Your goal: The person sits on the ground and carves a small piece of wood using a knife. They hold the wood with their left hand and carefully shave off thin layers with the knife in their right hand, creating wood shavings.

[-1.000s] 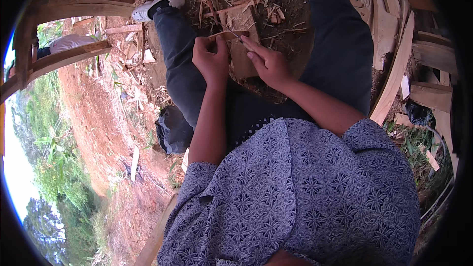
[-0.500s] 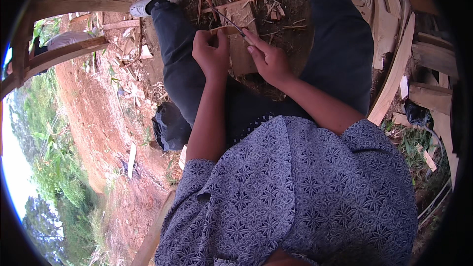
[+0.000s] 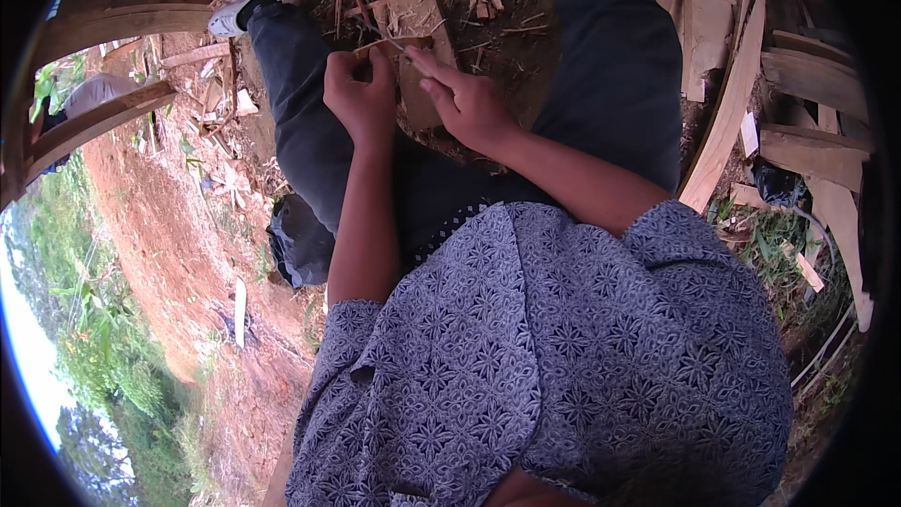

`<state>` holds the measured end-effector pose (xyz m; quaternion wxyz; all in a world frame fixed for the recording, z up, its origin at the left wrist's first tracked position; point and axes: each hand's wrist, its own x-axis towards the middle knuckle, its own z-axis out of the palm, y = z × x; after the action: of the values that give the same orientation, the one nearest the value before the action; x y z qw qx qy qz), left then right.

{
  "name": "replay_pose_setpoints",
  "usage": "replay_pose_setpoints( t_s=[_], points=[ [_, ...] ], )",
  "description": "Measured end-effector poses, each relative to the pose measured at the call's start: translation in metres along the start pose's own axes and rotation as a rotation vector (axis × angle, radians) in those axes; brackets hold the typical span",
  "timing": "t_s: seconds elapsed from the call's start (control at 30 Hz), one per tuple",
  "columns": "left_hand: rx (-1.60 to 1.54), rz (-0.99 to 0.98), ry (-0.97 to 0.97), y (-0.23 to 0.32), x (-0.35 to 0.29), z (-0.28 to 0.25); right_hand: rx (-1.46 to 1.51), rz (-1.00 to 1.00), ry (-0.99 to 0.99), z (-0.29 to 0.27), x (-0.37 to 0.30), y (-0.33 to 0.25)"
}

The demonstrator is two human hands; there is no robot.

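Note:
My left hand [image 3: 361, 99] is closed, its thumb and fingers pinching a thin strip of wood [image 3: 418, 43]. To its right, my right hand [image 3: 466, 108] grips a slim knife [image 3: 390, 42], thumb and forefinger along it. The dark narrow blade points up and left, by the strip; whether it touches the wood I cannot tell. Most of the handle is hidden in my palm. Below and between my hands a flat wooden board [image 3: 417, 99] lies on the ground between my legs.
Shavings and wood scraps [image 3: 483, 0] litter the dirt ahead. Curved timber pieces [image 3: 122, 23] stand at left, and long planks [image 3: 727, 113] lean at right. A black plastic bag [image 3: 302, 239] lies by my left thigh. Another person [image 3: 99, 92] is partly visible at far left.
The whole view has shifted, so my hands and the scene sit further left in the picture. Both hands keep their hold; the knife's angle against the strip has changed slightly.

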<state>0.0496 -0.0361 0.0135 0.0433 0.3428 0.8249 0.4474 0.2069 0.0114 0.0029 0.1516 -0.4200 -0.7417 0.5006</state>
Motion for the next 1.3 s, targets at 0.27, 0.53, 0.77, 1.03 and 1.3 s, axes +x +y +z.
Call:
replay_pose_setpoints(
  t_s=[0.27,0.53,0.77,1.03,1.3],
  points=[
    [0.017,-0.051,0.006,0.001,0.001,0.005,0.002,0.009,-0.008,-0.003,0.002,0.003],
    [0.014,-0.025,0.012,-0.003,0.001,0.005,0.098,-0.295,0.117,-0.008,0.000,-0.005],
    [0.016,-0.021,0.016,-0.004,0.003,0.003,-0.060,0.139,-0.016,-0.002,-0.003,0.012],
    [-0.020,-0.070,-0.049,0.003,0.003,0.006,0.334,0.208,-0.048,0.023,0.009,0.082],
    [-0.074,-0.050,-0.014,-0.011,0.009,0.007,0.745,0.603,-0.263,-0.008,0.023,0.050]
  ],
)
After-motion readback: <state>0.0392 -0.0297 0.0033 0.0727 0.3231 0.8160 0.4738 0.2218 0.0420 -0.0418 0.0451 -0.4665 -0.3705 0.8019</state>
